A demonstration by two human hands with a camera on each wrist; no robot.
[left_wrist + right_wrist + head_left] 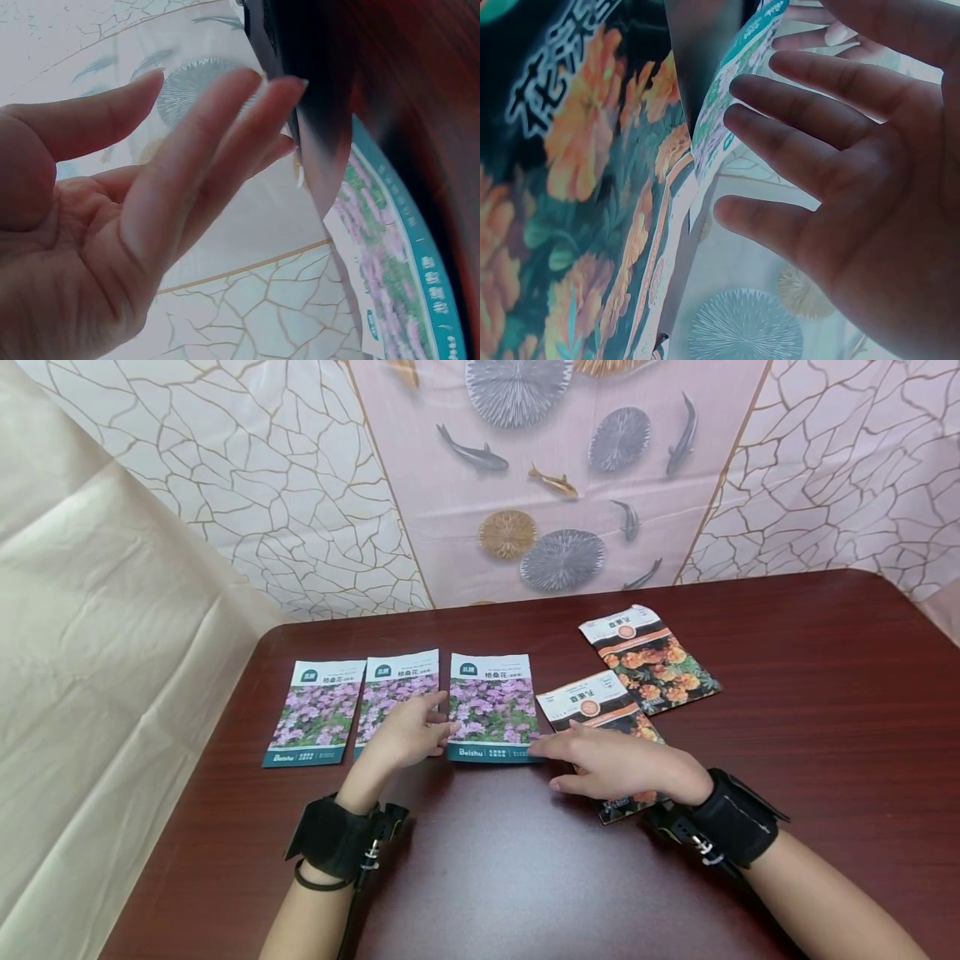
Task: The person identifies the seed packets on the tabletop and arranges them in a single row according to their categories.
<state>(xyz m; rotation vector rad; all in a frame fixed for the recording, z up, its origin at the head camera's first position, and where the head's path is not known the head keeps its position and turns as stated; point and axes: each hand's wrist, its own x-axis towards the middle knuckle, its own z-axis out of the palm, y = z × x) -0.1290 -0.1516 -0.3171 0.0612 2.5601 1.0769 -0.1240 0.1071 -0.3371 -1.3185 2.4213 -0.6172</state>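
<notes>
Three seed packets with pink-purple flowers stand in a row in the head view: a left packet (pixel 313 714), a middle packet (pixel 390 689) and a right packet (pixel 491 702). My left hand (pixel 405 733) covers part of the middle one, fingertips at the left edge of the right packet. Its fingers look loosely bent with nothing between them in the left wrist view. Over the nearer orange marigold packet (pixel 592 697) lies my right hand (pixel 615 764), fingertips at the right packet's lower right corner. Its fingers are extended and spread in the right wrist view; firm contact is unclear.
A second marigold packet (pixel 663 664) lies farther back, its lower corner meeting the nearer one. All packets are on a dark red-brown table (pixel 795 693). Patterned cloth (pixel 465 510) hangs behind the back edge, and pale cloth (pixel 112 652) borders the left side.
</notes>
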